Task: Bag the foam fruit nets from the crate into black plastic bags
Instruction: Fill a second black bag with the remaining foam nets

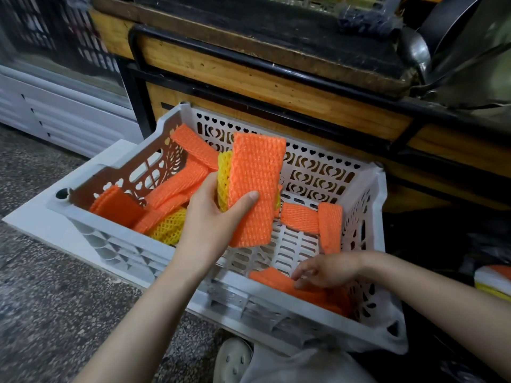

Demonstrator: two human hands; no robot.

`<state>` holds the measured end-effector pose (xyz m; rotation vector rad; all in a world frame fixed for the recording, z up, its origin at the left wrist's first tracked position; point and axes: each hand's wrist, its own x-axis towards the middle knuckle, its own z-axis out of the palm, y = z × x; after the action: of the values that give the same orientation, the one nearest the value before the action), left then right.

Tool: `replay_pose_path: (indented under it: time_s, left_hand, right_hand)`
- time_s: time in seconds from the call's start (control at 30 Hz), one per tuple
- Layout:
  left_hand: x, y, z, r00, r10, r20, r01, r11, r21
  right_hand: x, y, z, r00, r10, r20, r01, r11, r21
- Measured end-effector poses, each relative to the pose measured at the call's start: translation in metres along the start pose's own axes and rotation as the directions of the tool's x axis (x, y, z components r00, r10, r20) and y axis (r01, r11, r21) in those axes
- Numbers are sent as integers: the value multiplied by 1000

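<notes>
Right hand (pixel 326 272): reached into the near right corner of the crate (pixel 154 244), fingers loosely spread and bent, tips resting on flat orange nets (pixel 290 286); no closed grip could be made out.
Left hand (pixel 213 214): held up over the middle of the crate, fingers and thumb clamped round a held stack (pixel 254 189) of orange nets with a yellow net (pixel 224 178) sandwiched behind.
Step in hand: gathering, by my reading; nets were being collected into the left hand's stack, not yet bagged.
Next move: probably a pinch on the corner nets and a lift onto the stack. The foam looked soft and light, so the stack would need squeezing to stay square.
Crate, right floor: two orange pieces (pixel 298 217) lay flat, touching at one corner.
Crate, left side: a leaning orange pile (pixel 177 186) lay against the far left wall, with a loose yellow mesh (pixel 168 228) in front of it.
Right edge: orange and yellow scraps (pixel 495 280) showed in a dark area, perhaps a black bag; too dim to tell.
Behind: a wooden stand (pixel 249 76) stood just beyond the crate.
</notes>
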<state>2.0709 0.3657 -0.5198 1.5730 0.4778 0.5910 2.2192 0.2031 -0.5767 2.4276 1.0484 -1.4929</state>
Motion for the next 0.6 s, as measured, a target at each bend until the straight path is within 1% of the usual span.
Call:
replay_pose_path:
  time_s: [0.03,0.1,0.13,0.2,0.27,0.37,0.43,0.47,0.53,0.6]
  left_hand:
    - [0,0,0,1000,0,1,0,1000,1]
    - [-1,0,0,1000,3,4,-3,1000,3]
    - [-2,0,0,1000,3,5,-3,1000,2]
    - [-2,0,0,1000,4,4,-4,1000,3]
    - [-2,0,-1,1000,5,2,-5,1000,17]
    - [-2,0,-2,1000,18,-3,-18,999,34]
    - [-3,1,-3,1000,24,-13,-23,999,44]
    - [-4,2,-4,999,26,-24,-25,998,55]
    - [-4,4,-7,998,33,-58,-28,996,80]
    - [-4,4,-11,996,31,-85,-24,996,91]
  right_hand:
    - [-1,0,4,1000,16,-11,-16,999,44]
    - [-3,2,9,999,24,-30,-16,972,233]
    - [-6,2,10,999,19,-50,-1,943,334]
    - [-11,3,9,993,21,-118,39,877,479]
    - [-17,0,5,985,25,-168,74,826,559]
    - [-26,-4,-3,956,33,-290,144,811,567]
    - [-35,-9,-9,907,45,-419,228,783,578]
    - [-41,-12,-12,871,54,-489,275,771,575]
    - [-52,-16,-16,774,71,-629,380,743,551]
    - [-66,-20,-18,677,84,-731,495,683,537]
